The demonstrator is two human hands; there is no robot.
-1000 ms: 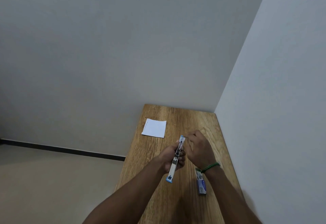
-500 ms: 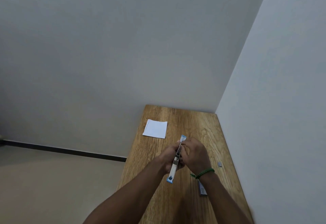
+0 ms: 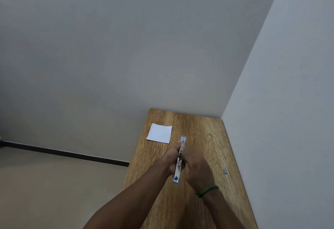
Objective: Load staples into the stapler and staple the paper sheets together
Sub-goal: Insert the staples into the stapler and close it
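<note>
A slim stapler (image 3: 179, 163), metal with blue ends and swung open flat, is held lengthwise above the wooden table (image 3: 202, 138). My left hand (image 3: 169, 158) grips its left side around the middle. My right hand (image 3: 195, 167), with a green bracelet at the wrist, closes on its right side, fingers over the magazine. White paper sheets (image 3: 159, 133) lie flat at the table's far left edge. A small grey strip of staples (image 3: 225, 171) rests on the table to the right of my hands. The staple box is hidden behind my right forearm.
The table stands in a corner, with a white wall along its right edge and a grey wall behind its far end. Its left edge drops to a beige floor with a dark skirting line.
My right hand has moved from the stapler's far tip down onto its middle and now clasps it beside my left hand. The staple box has gone out of sight behind my right forearm.
</note>
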